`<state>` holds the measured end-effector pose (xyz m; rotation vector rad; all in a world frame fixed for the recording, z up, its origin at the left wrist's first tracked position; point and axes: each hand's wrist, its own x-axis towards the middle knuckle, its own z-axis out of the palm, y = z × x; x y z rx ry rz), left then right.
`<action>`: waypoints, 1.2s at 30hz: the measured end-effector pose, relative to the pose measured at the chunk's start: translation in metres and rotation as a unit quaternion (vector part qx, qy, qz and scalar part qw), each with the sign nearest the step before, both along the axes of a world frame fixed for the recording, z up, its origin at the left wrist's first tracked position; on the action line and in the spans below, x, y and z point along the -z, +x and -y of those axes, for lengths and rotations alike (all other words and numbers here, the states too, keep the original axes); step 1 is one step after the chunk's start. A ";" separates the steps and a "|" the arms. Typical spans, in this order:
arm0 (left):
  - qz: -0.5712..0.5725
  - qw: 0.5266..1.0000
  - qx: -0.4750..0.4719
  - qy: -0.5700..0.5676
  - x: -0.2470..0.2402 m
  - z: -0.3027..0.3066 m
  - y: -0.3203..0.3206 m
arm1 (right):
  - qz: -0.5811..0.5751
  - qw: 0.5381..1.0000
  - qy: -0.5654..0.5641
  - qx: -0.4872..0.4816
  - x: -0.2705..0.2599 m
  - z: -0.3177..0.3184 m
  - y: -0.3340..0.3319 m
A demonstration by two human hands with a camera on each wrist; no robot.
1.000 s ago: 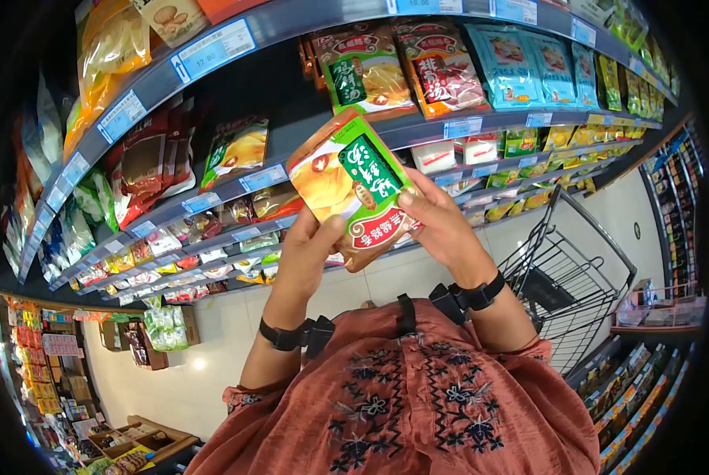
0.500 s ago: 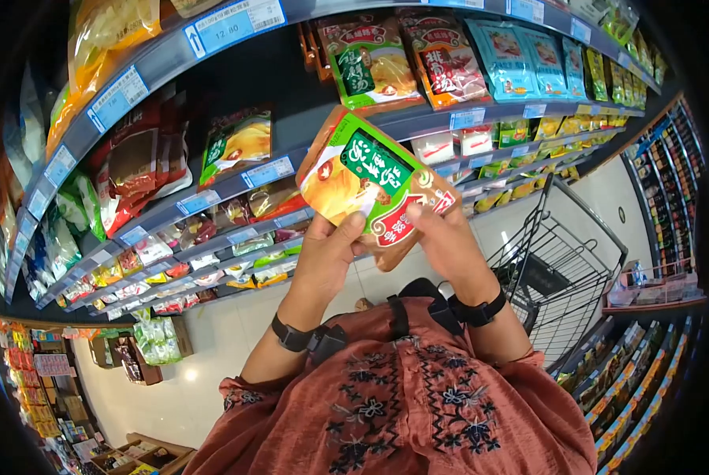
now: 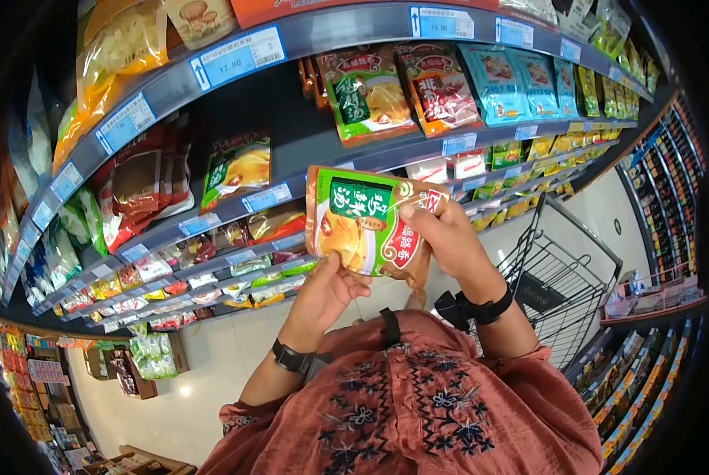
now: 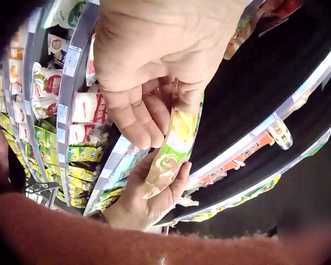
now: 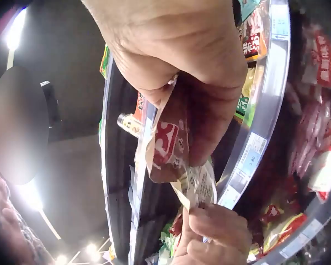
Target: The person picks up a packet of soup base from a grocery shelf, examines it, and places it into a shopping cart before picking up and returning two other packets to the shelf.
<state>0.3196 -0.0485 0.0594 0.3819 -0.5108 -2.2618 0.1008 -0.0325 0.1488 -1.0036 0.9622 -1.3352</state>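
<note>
A green, white and brown seasoning packet [image 3: 362,226] is held in front of the chest, its printed front facing up in the head view. The left hand [image 3: 323,297] pinches its lower left edge, thumb on the front. At the packet's right end the right hand [image 3: 453,241] grips with its thumb on top and fingers behind. In the left wrist view the packet [image 4: 176,138] appears nearly edge-on between the left hand [image 4: 154,61] and the right hand [image 4: 140,201]. The right wrist view shows the packet's red logo end [image 5: 165,141] under the right hand [image 5: 182,61].
Shelves of packets curve across the front, with a price-label rail [image 3: 291,190] just beyond the held packet. Similar packets [image 3: 366,95] stand on the shelf behind. A wire shopping cart [image 3: 560,293] is at the right. Cartons [image 3: 172,352] lie on the floor at the left.
The packet has turned so its long side lies more level, and has moved slightly lower. The left hand has shifted down to its lower left edge; the right hand still grips the right end.
</note>
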 end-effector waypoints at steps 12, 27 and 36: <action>0.374 0.905 -0.099 -0.176 0.006 0.034 0.035 | -0.053 0.998 0.034 0.024 0.002 0.007 -0.033; 0.480 0.681 0.089 -0.546 -0.095 0.069 0.033 | -0.165 0.965 0.049 -0.198 -0.014 0.036 0.010; 0.265 0.916 -0.075 -0.292 -0.037 0.064 0.031 | 0.139 0.975 0.053 -0.168 0.009 0.043 -0.005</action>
